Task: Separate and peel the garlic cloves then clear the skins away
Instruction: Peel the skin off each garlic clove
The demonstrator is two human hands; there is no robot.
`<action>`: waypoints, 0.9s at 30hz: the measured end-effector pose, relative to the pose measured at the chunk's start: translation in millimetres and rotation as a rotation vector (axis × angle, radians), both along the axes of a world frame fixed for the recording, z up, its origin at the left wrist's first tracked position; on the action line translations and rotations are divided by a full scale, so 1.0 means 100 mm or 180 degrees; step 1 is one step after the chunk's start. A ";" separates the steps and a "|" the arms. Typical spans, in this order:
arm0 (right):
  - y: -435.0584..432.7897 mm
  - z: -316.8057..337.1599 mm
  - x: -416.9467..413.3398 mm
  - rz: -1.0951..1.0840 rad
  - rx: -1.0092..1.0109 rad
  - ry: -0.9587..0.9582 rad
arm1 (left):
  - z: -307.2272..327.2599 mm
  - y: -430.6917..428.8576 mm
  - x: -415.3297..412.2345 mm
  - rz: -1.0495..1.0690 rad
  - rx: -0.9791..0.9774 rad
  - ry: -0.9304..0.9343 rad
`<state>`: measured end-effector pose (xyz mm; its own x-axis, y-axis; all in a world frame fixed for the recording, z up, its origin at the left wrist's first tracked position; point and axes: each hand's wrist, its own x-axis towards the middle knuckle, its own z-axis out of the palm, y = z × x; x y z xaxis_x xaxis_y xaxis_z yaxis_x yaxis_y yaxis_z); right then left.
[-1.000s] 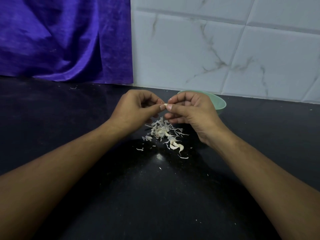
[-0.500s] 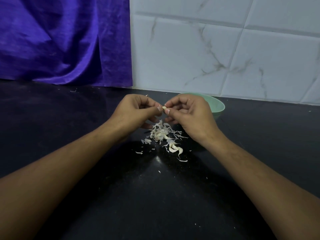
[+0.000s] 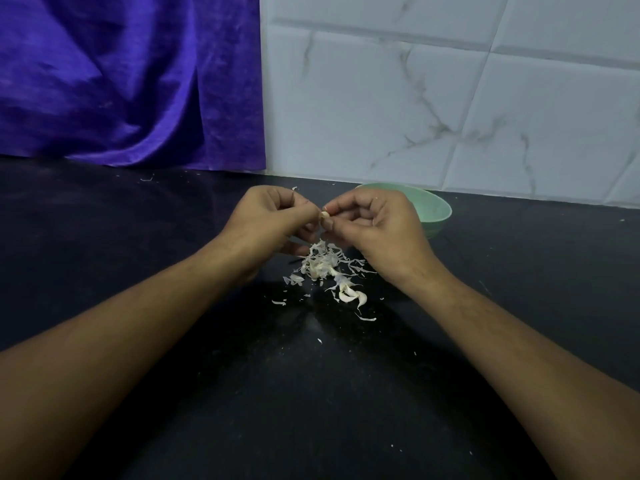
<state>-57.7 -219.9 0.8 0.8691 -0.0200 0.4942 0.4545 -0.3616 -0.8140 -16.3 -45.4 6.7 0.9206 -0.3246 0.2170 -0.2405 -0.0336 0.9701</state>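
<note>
A small pale garlic clove (image 3: 325, 214) sits between the fingertips of both hands, held above the counter. My left hand (image 3: 273, 220) pinches it from the left with curled fingers. My right hand (image 3: 377, 225) pinches it from the right between thumb and forefinger. Under the hands a heap of white papery skins (image 3: 320, 263) lies on the black counter (image 3: 294, 393). A couple of loose garlic cloves (image 3: 351, 294) lie at the heap's near edge.
A light green bowl (image 3: 436, 211) stands behind my right hand, its contents hidden. A purple cloth (image 3: 121, 81) hangs at the back left and white marbled wall tiles (image 3: 450, 98) rise behind the counter. Small skin flakes dot the counter.
Both hands have stayed together on the clove, with the fingertips shifting slightly on it. The camera view has shifted a little; the skin heap and bowl lie as before.
</note>
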 end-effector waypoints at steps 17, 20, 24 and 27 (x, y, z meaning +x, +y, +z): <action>-0.02 0.08 -0.05 0.0282 0.1280 0.0555 | -0.03 0.02 0.08 0.0197 0.0105 -0.0077; 0.00 0.07 -0.05 0.0244 0.1187 0.0624 | -0.06 0.03 0.11 0.0159 0.0163 -0.0180; 0.00 0.07 -0.05 0.0221 0.1146 0.0677 | -0.10 0.04 0.12 0.0178 0.0253 -0.0372; -0.01 0.05 -0.05 0.0218 0.1090 0.0683 | -0.09 0.05 0.12 0.0160 0.0266 -0.0514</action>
<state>-62.6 -220.8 6.0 0.9568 -0.0904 0.2763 0.2749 -0.0280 -0.9611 -4.7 -40.1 -2.5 0.8915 -0.3021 0.3376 -0.3890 -0.1285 0.9122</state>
